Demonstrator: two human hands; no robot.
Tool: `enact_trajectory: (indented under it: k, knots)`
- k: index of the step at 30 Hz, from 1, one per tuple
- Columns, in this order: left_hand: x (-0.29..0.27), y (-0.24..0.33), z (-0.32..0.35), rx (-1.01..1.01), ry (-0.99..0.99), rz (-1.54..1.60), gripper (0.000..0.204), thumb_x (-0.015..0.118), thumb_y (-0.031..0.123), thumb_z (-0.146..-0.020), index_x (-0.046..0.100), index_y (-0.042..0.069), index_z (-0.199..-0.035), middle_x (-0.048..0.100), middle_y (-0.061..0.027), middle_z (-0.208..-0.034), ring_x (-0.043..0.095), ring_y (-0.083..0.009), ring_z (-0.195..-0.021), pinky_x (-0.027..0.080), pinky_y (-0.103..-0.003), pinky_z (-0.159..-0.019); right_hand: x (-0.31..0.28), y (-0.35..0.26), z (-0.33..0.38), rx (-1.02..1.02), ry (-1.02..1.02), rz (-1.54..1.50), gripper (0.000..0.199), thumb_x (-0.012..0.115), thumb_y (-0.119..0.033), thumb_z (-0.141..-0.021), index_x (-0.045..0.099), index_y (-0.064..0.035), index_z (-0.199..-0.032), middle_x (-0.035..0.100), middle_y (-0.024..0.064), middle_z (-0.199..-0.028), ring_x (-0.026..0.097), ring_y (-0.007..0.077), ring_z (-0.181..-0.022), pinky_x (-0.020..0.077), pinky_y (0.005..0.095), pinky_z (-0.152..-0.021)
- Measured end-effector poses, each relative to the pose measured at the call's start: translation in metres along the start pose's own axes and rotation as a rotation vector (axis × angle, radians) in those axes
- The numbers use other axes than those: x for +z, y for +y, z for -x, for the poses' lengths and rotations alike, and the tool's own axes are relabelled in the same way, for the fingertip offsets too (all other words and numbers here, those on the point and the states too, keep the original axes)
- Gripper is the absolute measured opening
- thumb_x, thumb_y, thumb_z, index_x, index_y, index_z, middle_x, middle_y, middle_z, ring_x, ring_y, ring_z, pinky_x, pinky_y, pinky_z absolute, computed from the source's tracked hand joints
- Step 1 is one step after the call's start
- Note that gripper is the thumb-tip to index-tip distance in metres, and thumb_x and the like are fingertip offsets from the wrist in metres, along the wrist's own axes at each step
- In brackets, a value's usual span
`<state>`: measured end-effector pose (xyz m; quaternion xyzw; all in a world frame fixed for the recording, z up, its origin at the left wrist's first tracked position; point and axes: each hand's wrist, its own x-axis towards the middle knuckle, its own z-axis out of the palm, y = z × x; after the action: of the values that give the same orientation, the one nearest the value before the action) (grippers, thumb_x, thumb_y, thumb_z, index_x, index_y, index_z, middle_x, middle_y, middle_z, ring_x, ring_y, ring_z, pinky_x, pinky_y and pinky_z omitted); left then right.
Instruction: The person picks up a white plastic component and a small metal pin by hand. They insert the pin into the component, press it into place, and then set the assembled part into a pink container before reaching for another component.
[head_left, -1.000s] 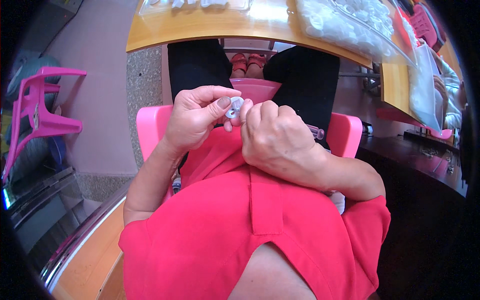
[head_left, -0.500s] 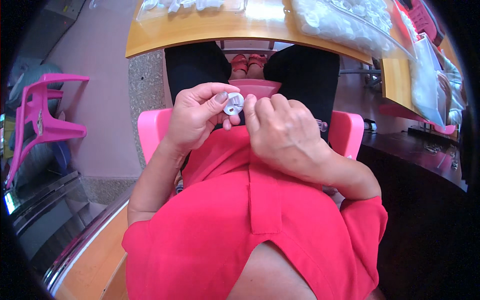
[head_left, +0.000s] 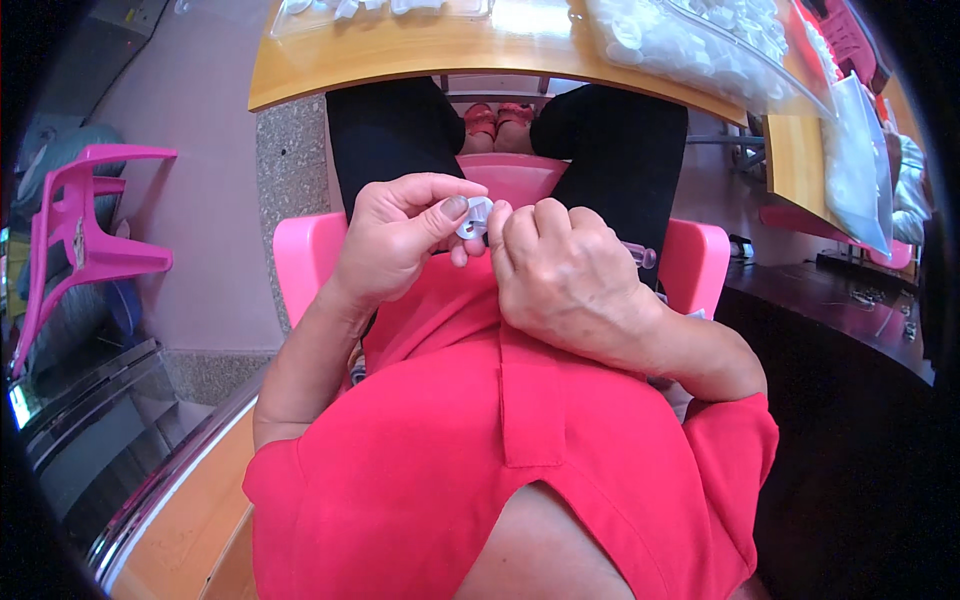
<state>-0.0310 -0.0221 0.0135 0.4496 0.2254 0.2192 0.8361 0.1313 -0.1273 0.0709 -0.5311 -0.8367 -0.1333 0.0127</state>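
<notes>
My left hand (head_left: 400, 235) pinches a small round white plastic piece (head_left: 474, 218) between thumb and fingers, above my lap. The piece has a raised slot and a small dark opening on its face. Right beside it is my right hand (head_left: 565, 265), its fingers curled and the thumb and fingertip close to the piece's edge. From the outer side of that fist sticks out a clear, slightly purple handle (head_left: 640, 255), like a small screwdriver's. The rest of this tool is hidden in the hand, so I cannot tell if its tip touches the piece.
Beyond my knees is a wooden table (head_left: 420, 62) bearing a clear tray (head_left: 690, 45) of many white plastic parts. A plastic bag (head_left: 855, 165) hangs at the right. A pink stool (head_left: 85, 235) is at the left, a dark bench (head_left: 830, 310) with small metal bits at the right.
The white piece has tilted and turned a little in my left fingers. Both hands have shifted only slightly, the right one staying close beside the piece.
</notes>
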Motion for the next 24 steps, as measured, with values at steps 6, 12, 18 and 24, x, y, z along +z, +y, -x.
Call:
enact_trajectory:
  k: [6, 12, 18, 24]
  knots:
    - [-0.003, 0.001, -0.003, -0.006, -0.006, 0.095, 0.022, 0.052, 0.007, -0.095, 0.060, -0.007, -0.110, 0.065, -0.0150, -0.090, 0.065, -0.0189, -0.075, 0.053, -0.027, -0.061, -0.001, 0.003, -0.004, 0.033, -0.064, -0.095, 0.026, 0.058, -0.006, -0.075, 0.061, 0.0102, -0.095, 0.052, 0.0075, -0.069, 0.054, 0.0162, -0.062, 0.0423, 0.0271, -0.048]
    - [-0.009, 0.004, -0.007, 0.028, -0.045, 0.245, 0.026, 0.046, 0.010, -0.098, 0.055, -0.007, -0.115, 0.065, -0.0181, -0.094, 0.067, -0.0241, -0.078, 0.055, -0.030, -0.062, -0.007, 0.006, 0.001, 0.227, -0.020, -0.177, 0.035, 0.060, -0.007, -0.072, 0.059, 0.0105, -0.103, 0.054, 0.0092, -0.070, 0.058, 0.0186, -0.064, 0.0476, 0.0291, -0.051]
    - [-0.004, 0.001, -0.006, 0.039, -0.056, 0.244, 0.026, 0.044, 0.010, -0.098, 0.055, -0.007, -0.115, 0.064, -0.0195, -0.097, 0.066, -0.0260, -0.080, 0.055, -0.032, -0.065, -0.008, 0.005, 0.002, 0.210, 0.018, -0.153, 0.032, 0.059, -0.008, -0.073, 0.060, 0.0103, -0.099, 0.054, 0.0093, -0.069, 0.057, 0.0181, -0.061, 0.0469, 0.0278, -0.049]
    - [0.002, -0.003, -0.007, 0.073, -0.038, 0.187, 0.026, 0.045, 0.008, -0.098, 0.054, -0.007, -0.116, 0.063, -0.0192, -0.099, 0.066, -0.0251, -0.082, 0.055, -0.032, -0.068, 0.000, 0.001, 0.000, 0.267, 0.075, -0.127, 0.019, 0.057, -0.013, -0.077, 0.059, 0.0049, -0.082, 0.053, 0.0074, -0.063, 0.055, 0.0167, -0.056, 0.0455, 0.0275, -0.045]
